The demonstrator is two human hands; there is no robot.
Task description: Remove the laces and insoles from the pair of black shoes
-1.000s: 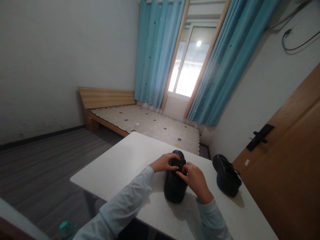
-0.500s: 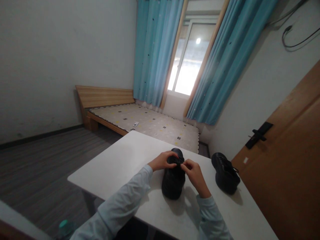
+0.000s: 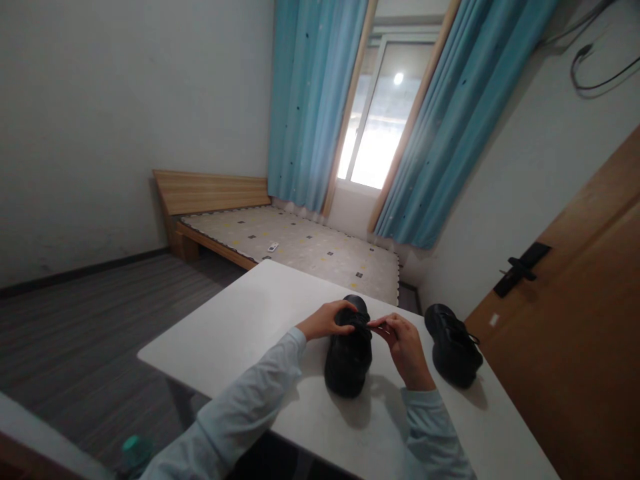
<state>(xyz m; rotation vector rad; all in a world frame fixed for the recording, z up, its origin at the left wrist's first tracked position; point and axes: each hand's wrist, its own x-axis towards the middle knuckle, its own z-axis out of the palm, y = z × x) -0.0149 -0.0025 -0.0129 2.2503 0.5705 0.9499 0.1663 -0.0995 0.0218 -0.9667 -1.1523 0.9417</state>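
A black lace-up shoe (image 3: pixel 349 373) stands on the white table (image 3: pixel 225 327), the left hand (image 3: pixel 331 320) touching its laced upper with thumb and fingers curved apart. The right hand (image 3: pixel 405 343) has its fingertips drawn close together at the laces, any grip being indiscernible; a second black shoe (image 3: pixel 454 350) lies farther right.
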